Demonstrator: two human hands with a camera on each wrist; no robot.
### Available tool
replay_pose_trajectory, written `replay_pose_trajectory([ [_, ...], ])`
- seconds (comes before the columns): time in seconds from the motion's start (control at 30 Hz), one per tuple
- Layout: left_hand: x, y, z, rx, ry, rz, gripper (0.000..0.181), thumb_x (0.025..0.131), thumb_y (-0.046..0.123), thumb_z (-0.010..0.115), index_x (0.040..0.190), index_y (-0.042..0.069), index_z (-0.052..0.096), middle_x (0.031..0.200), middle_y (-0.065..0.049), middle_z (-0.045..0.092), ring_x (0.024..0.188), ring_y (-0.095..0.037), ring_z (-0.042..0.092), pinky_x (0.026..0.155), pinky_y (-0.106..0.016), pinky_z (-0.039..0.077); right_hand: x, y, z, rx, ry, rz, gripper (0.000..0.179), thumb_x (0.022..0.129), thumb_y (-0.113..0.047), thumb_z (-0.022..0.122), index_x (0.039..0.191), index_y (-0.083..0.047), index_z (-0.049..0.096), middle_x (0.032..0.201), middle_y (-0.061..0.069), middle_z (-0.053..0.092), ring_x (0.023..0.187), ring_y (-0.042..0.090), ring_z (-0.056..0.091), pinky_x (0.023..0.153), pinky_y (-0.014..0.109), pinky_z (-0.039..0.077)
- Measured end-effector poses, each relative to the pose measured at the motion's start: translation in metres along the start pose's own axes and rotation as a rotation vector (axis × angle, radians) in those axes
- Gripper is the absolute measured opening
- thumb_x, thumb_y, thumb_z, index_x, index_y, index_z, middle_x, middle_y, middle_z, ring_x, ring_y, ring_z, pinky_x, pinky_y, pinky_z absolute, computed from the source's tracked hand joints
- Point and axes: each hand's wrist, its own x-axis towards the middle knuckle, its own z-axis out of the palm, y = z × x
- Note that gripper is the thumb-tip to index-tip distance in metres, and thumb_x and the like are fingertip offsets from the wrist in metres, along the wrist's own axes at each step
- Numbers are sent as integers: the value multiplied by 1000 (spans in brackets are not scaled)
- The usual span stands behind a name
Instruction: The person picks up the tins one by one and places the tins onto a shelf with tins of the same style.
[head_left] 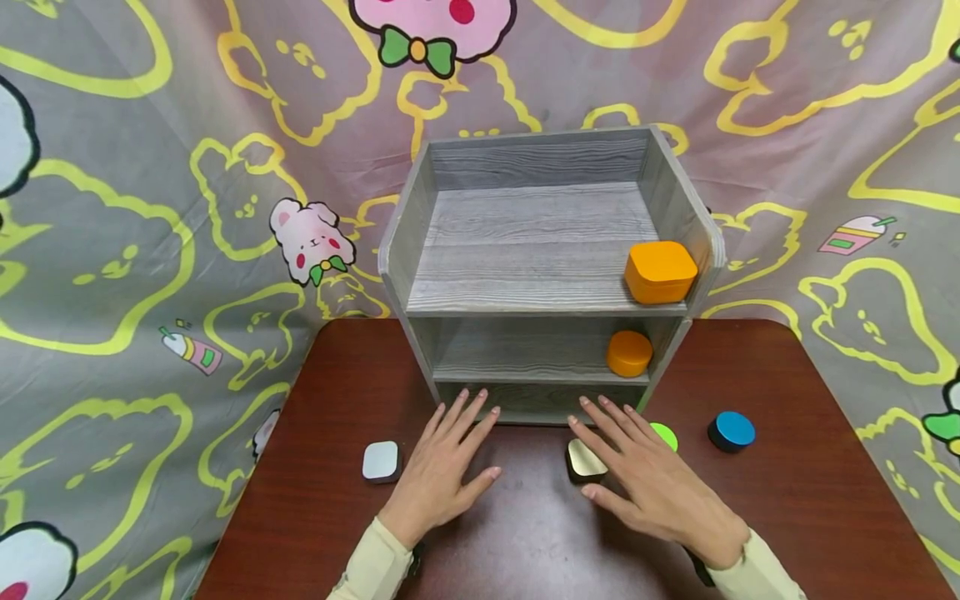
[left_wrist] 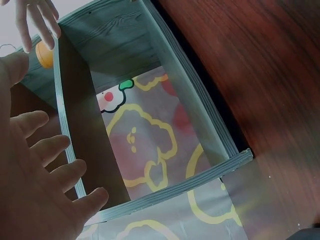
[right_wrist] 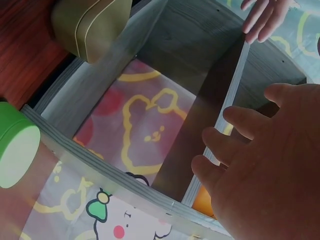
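My left hand (head_left: pixel 441 473), fingers spread and holding nothing, hovers before the grey wooden shelf (head_left: pixel 540 292). Just left of it is a small white-topped square box (head_left: pixel 382 461). On the other side, my right hand (head_left: pixel 647 473) also stretches its fingers toward the shelf's front with nothing in its grasp. It overlaps a gold-topped square box (head_left: pixel 586 461) in the head view, and a green round box (head_left: pixel 664 436) peeks out behind it. Both wrist views show straight fingers near the shelf boards; the gold box (right_wrist: pixel 95 27) appears there at the upper left.
An orange square box (head_left: pixel 660 273) sits at the right of the top shelf. Below it, an orange round box (head_left: pixel 629 353) occupies the middle shelf's right end. To the right, a blue-topped round box (head_left: pixel 732 431) lies on the brown table (head_left: pixel 795 500). A patterned cloth (head_left: pixel 150 275) hangs behind.
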Motion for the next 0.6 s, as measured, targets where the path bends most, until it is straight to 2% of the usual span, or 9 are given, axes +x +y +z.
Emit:
replay_pose_trajectory([
  [0.2,-1,0,0,-2,21,-6,78,101,56,58,165,22,31,173,-6,31,159,-32,31,122,-59,37,-2,2,-1,6,12,3,76,99,-54,63,163,-21,37,168,12,38,148,39,45,133,27,-4],
  [0.43,-1,-3,-1,-27,48,-27,75,105,62,44,166,22,28,173,-5,31,159,-30,32,123,-57,38,-5,4,-2,9,15,16,77,99,-54,63,163,-20,36,166,13,42,146,38,47,133,25,-4],
  [0.6,-2,-5,-2,-61,102,-25,74,105,60,46,165,20,30,169,-8,38,156,-31,38,120,-58,40,-6,4,-3,12,11,27,76,100,-54,62,163,-21,36,165,13,43,146,37,48,132,24,-5],
])
